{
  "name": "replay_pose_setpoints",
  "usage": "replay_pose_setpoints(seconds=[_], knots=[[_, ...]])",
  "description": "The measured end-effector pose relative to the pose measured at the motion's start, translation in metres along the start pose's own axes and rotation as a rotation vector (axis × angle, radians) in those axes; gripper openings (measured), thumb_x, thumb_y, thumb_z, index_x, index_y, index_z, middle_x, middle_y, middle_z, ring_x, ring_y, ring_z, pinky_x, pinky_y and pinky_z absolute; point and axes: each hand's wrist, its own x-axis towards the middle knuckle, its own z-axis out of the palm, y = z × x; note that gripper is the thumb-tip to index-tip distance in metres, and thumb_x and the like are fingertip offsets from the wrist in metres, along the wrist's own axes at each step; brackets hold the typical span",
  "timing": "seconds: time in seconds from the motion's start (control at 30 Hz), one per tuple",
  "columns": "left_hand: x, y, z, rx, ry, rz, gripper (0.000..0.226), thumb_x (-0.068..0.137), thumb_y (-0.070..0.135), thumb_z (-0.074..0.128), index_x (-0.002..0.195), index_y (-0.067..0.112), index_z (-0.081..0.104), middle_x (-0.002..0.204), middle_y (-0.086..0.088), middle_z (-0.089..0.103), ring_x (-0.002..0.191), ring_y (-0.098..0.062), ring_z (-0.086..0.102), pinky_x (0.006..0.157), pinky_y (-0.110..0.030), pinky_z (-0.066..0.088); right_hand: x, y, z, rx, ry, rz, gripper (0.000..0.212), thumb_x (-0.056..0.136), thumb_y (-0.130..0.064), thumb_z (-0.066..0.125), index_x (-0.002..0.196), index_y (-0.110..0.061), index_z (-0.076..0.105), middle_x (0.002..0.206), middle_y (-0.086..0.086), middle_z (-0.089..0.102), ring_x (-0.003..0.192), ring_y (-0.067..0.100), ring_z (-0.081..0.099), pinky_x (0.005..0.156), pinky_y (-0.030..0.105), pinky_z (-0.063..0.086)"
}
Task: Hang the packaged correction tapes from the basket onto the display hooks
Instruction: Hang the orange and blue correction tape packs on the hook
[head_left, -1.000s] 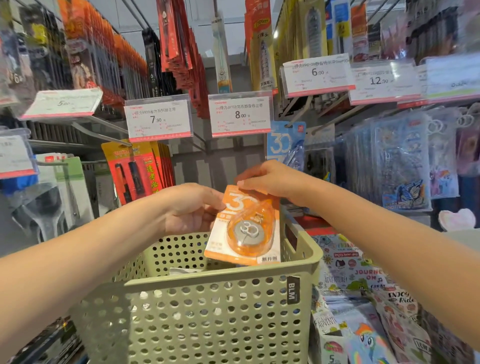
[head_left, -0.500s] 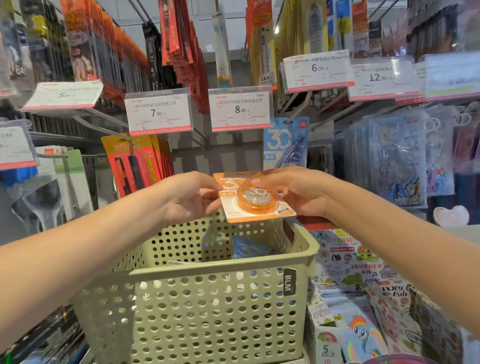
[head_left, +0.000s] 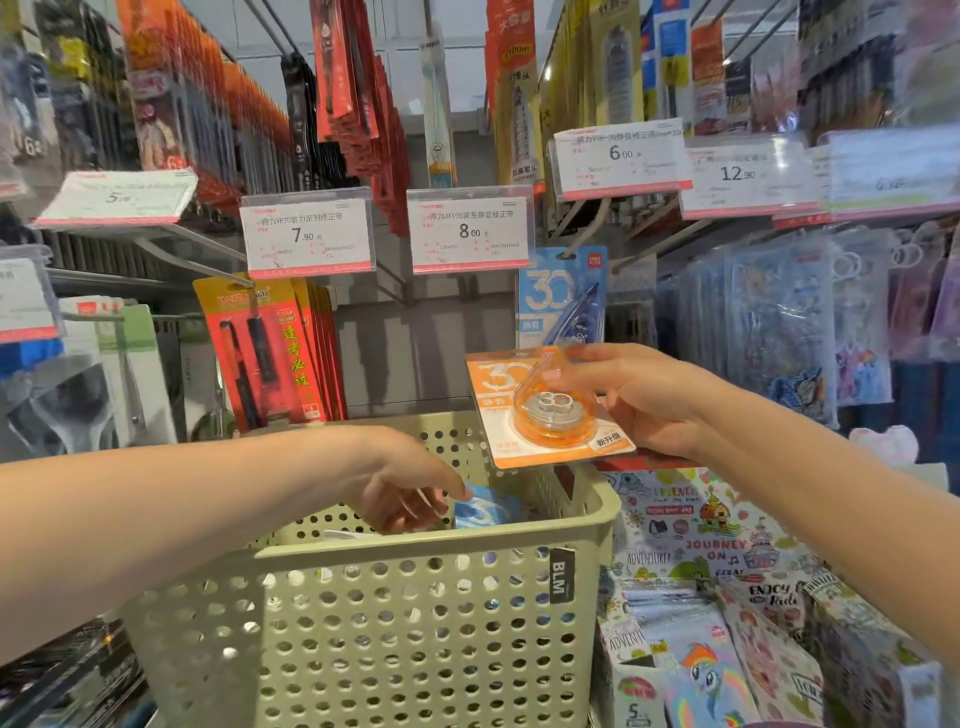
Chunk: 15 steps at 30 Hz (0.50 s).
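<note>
My right hand (head_left: 641, 400) grips an orange packaged correction tape (head_left: 545, 410) by its right side, held tilted above the far right corner of the green perforated basket (head_left: 415, 623). My left hand (head_left: 400, 483) reaches down inside the basket, fingers touching a blue packaged correction tape (head_left: 485, 512) lying there; whether it grips it is unclear. Another blue correction tape pack (head_left: 561, 296) hangs on a display hook just behind the orange one, under the 8.00 price tag (head_left: 467, 231).
Red pen packs (head_left: 270, 348) hang at the left under the 7.90 tag (head_left: 306, 234). Clear pouches with cartoon prints (head_left: 779, 322) hang at the right. Colourful sticker packs (head_left: 701, 623) lie below to the right of the basket. Rows of hanging goods fill the upper hooks.
My left hand let go of the orange pack and dropped into the basket onto a blue pack. My right hand now holds the orange pack alone, slightly further right.
</note>
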Motion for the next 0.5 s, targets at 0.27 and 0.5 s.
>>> replay_pose_setpoints(seconds=[0.27, 0.5], knots=[[0.011, -0.004, 0.009, -0.142, -0.039, 0.025, 0.020, 0.092, 0.012, 0.057, 0.073, 0.009, 0.054, 0.067, -0.004, 0.051, 0.054, -0.011, 0.051, 0.048, -0.019, 0.045, -0.005, -0.004, -0.006, 0.043, 0.004, -0.019, 0.035, 0.081, -0.001, 0.065, 0.116, -0.006, 0.062, 0.111, 0.009, 0.070, 0.087, 0.014, 0.067, 0.067, 0.018, 0.057], [-0.004, 0.003, 0.003, -0.378, -0.126, 0.132, 0.013, 0.094, 0.004, 0.046, 0.084, 0.003, 0.055, 0.081, -0.012, 0.056, 0.068, -0.019, 0.055, 0.055, -0.024, 0.051, -0.007, 0.002, -0.004, 0.064, -0.021, 0.025, 0.025, 0.081, -0.001, 0.066, 0.104, -0.009, 0.065, 0.103, 0.008, 0.073, 0.081, 0.017, 0.069, 0.069, 0.026, 0.058]])
